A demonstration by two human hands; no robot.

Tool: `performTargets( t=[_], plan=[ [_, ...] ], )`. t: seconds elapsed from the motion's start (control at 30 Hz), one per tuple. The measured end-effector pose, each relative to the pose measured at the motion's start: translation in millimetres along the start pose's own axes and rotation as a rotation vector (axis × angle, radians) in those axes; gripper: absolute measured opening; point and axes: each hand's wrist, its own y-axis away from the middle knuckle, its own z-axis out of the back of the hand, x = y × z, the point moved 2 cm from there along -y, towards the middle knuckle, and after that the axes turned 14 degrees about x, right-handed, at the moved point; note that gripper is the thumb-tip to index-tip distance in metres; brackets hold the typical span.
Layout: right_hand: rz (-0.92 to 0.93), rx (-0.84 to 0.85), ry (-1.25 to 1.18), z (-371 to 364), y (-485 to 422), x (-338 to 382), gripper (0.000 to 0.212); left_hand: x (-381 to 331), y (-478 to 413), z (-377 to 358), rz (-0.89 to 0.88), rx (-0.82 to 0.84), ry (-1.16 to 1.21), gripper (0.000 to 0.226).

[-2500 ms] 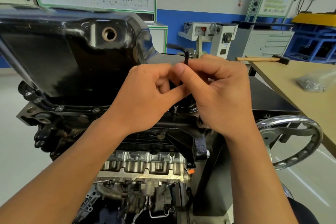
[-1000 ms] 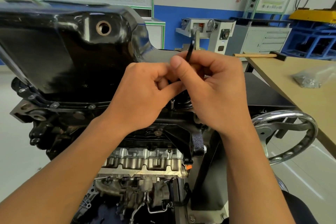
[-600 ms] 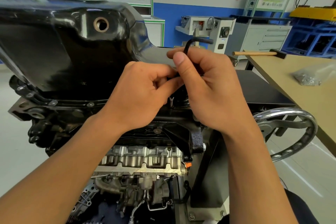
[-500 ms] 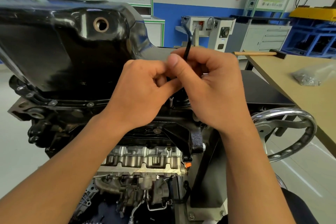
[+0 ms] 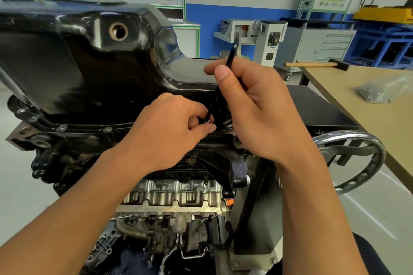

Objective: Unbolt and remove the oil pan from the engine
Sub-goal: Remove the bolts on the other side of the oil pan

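Observation:
The glossy black oil pan (image 5: 93, 60) sits on top of the upturned engine (image 5: 174, 196), with bolt heads along its lower flange (image 5: 61, 128). My right hand (image 5: 252, 107) pinches a black hex key (image 5: 230, 56) between thumb and fingers, its shaft slanting down to the flange. My left hand (image 5: 169, 131) is curled beside the key's lower tip and pinches a small bolt (image 5: 207, 121) there. The bolt hole itself is hidden behind my fingers.
A chrome handwheel (image 5: 366, 163) of the engine stand juts out at the right. Beyond it a wooden table (image 5: 348, 87) carries a hammer (image 5: 312, 65) and a clear bag of small parts (image 5: 377, 94). Cabinets and a blue wall stand behind.
My right hand has lifted with the hex key, away from my left hand. The left hand has dropped to the key's tip, where a small bolt now shows between its fingers.

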Motion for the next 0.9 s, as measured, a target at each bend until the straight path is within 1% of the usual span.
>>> performTargets(
  t=[0.1, 0.17, 0.2, 0.27, 0.3, 0.37, 0.4, 0.43, 0.5, 0.57, 0.63, 0.7, 0.77, 0.9],
  plan=[
    [0.049, -0.117, -0.076, -1.2, -1.8, 0.1, 0.027, 1.2, -0.3, -3.0, 0.011, -0.029, 0.009, 0.030],
    [0.081, -0.154, -0.090, -1.8, -2.5, 0.3, 0.020, 3.8, -0.1, -5.4, 0.003, -0.077, 0.014, 0.030],
    [0.093, -0.160, -0.090, -1.4, -2.2, 0.1, 0.021, 4.8, 0.4, -6.3, -0.008, -0.104, 0.018, 0.029],
    [0.101, -0.184, -0.066, 0.9, -1.8, -0.8, 0.028, 5.0, 1.2, -7.3, -0.044, -0.156, 0.068, 0.023],
    [0.097, -0.205, -0.050, 2.7, -1.8, -1.1, 0.033, 4.8, 1.6, -7.3, -0.060, -0.182, 0.130, 0.019],
    [0.085, -0.271, -0.061, 8.1, -1.6, -0.8, 0.037, 4.4, 0.9, -6.2, -0.074, -0.219, 0.342, 0.008],
    [0.077, -0.319, -0.093, 11.9, -1.1, -0.4, 0.037, 3.0, -0.2, -5.3, -0.079, -0.219, 0.466, 0.006],
    [0.066, -0.377, -0.135, 16.2, 0.0, -0.2, 0.035, 0.2, -1.5, -4.9, -0.089, -0.209, 0.576, 0.008],
    [0.030, -0.505, -0.235, 27.4, 3.2, -0.5, 0.033, -7.6, -4.9, -6.5, -0.127, -0.160, 0.772, 0.012],
    [-0.009, -0.610, -0.343, 41.6, 8.9, -1.3, 0.032, -17.2, -8.3, -11.3, -0.170, -0.075, 0.970, 0.015],
    [-0.038, -0.656, -0.367, 58.6, 17.6, -2.8, 0.032, -27.2, -12.7, -18.7, -0.206, 0.024, 1.107, 0.019],
    [-0.068, -0.644, -0.325, 77.7, 32.0, -5.7, 0.032, -38.7, -18.7, -26.9, -0.238, 0.099, 1.151, 0.022],
    [-0.132, -0.598, -0.232, 100.7, 52.1, -9.2, 0.031, -52.0, -26.4, -36.5, -0.262, 0.151, 1.149, 0.024],
    [-0.350, -0.451, 0.086, 161.9, 100.4, -16.3, 0.026, -92.9, -46.2, -72.1, -0.271, 0.318, 1.052, 0.024]
  ],
)
